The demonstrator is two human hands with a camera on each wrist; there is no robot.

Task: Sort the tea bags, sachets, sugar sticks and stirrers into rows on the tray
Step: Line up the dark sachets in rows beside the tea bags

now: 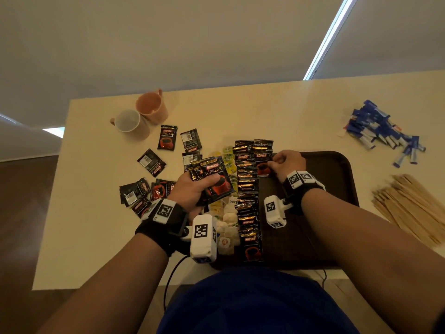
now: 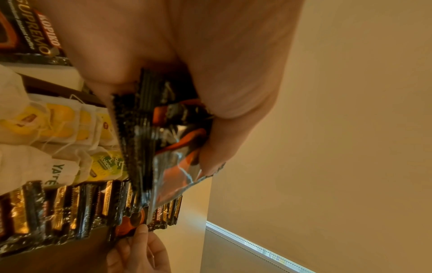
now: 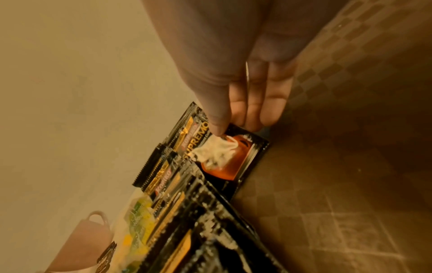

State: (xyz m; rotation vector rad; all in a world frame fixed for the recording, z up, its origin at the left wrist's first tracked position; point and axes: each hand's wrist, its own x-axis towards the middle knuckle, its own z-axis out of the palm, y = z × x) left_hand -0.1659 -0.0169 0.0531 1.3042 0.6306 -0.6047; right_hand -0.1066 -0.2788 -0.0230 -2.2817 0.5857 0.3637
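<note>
The left hand [image 1: 192, 189] is wrapped round a fanned stack [image 1: 212, 178] of black coffee sachets, held just above the tea bags [image 1: 226, 220]. The right hand [image 1: 287, 162] pinches one sachet [image 1: 262, 168] by its edge, thumb on top and fingers [image 3: 268, 110] underneath, at the far end of the tray [image 1: 337, 169], where a second column of sachets has been started beside the first.

So the sachet row is the step in hand. One long overlapping sachet row [image 1: 248, 201] already runs down the tray, with the tea bags lined up to its left. I'd say the next move is to lay this sachet flat and square with its neighbours, let go, then draw another from the stack.

About half remains, by my reckoning. More loose sachets [image 1: 149, 179] lie scattered on the table [image 1: 96, 237] to the left. The sugar sticks [image 1: 382, 133] sit in a heap far right, the stirrers [image 1: 409, 206] in a pile nearer, both off the tray. Two mugs [image 1: 142, 116] stand at the back left, clear of everything.

Nothing blocks the right side of the tray, which is bare. The risk looks to be the overlapped row itself: a nudge from the wrist could skew it.
</note>
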